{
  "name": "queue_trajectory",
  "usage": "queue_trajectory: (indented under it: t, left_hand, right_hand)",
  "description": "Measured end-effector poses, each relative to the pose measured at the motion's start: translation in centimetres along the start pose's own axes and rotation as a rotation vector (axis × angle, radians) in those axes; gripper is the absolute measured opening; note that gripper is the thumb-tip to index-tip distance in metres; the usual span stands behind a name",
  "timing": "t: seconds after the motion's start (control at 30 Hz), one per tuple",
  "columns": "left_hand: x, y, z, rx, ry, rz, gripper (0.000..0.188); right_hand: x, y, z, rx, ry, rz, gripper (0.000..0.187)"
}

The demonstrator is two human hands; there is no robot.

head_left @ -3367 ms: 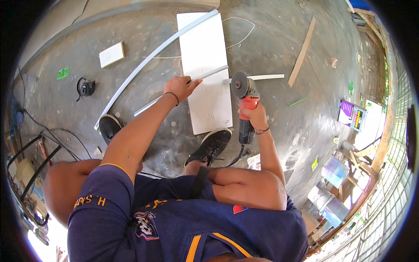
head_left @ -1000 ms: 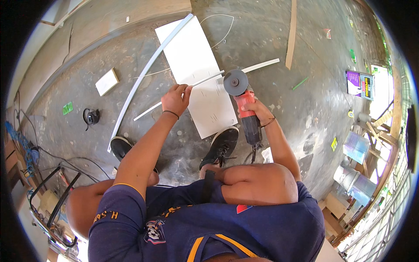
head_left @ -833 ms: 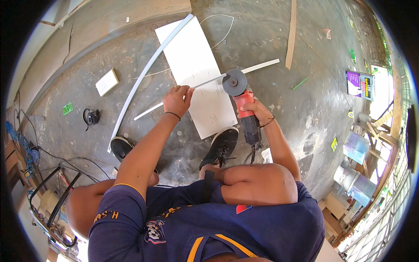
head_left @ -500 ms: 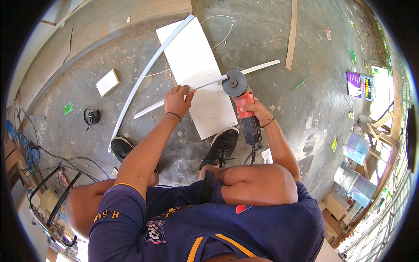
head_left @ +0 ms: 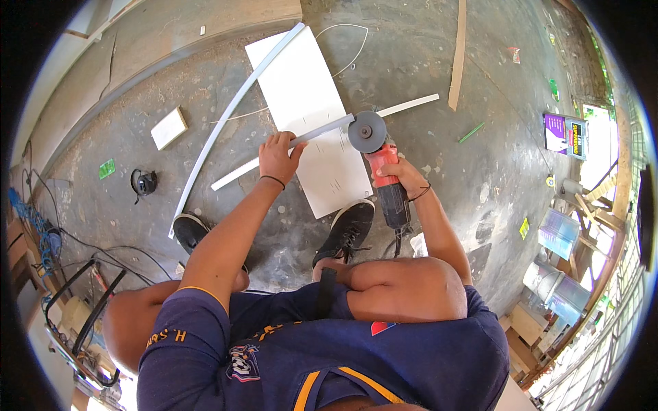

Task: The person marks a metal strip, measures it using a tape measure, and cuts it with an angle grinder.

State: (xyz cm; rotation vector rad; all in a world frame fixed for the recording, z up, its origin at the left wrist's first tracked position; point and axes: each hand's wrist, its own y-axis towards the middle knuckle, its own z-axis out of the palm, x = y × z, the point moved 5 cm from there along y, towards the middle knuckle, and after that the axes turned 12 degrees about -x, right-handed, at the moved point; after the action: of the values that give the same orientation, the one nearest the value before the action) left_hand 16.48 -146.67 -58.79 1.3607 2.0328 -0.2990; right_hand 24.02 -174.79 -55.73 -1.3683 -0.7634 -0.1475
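My left hand [head_left: 279, 156] is closed around a long, narrow white strip [head_left: 322, 130], above a white board on the floor. The strip's right end meets the edge of the grey disc [head_left: 367, 131] of an angle grinder [head_left: 385, 171]. My right hand [head_left: 404, 175] grips the grinder's red and black body, disc pointing away from me. Whether the disc is spinning, I cannot tell. White strip lengths show left of my left hand and beyond the disc [head_left: 411, 104]; whether they join the held one is hidden.
The white board [head_left: 329, 179] has short dark marks. A longer white strip [head_left: 219, 127] crosses its far end. My black shoes [head_left: 348, 229] stand close by. Also on the floor are a white block [head_left: 168, 129], a black object [head_left: 144, 183], a brown strip [head_left: 458, 55] and cables [head_left: 113, 250].
The strip in my left hand has turned slightly, showing a wider, greyer face near the disc. The grinder has shifted a little to the left. Both hands keep their grip.
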Motion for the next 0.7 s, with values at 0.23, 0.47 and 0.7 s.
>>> queue_trajectory:
  t: [0.23, 0.47, 0.7]
  left_hand:
    - [0.21, 0.16, -0.22, 0.021, -0.004, -0.021, 0.027]
    - [-0.04, 0.09, -0.26, 0.109, -0.052, -0.149, 0.024]
    - [0.22, -0.13, -0.26, 0.103, -0.05, -0.131, 0.023]
  right_hand:
    - [0.51, -0.65, 0.66, -0.003, 0.005, 0.037, 0.045]
    - [-0.23, 0.02, 0.03, 0.01, 0.016, 0.027, 0.043]
    - [0.01, -0.21, 0.38, 0.022, 0.015, 0.009, 0.044]
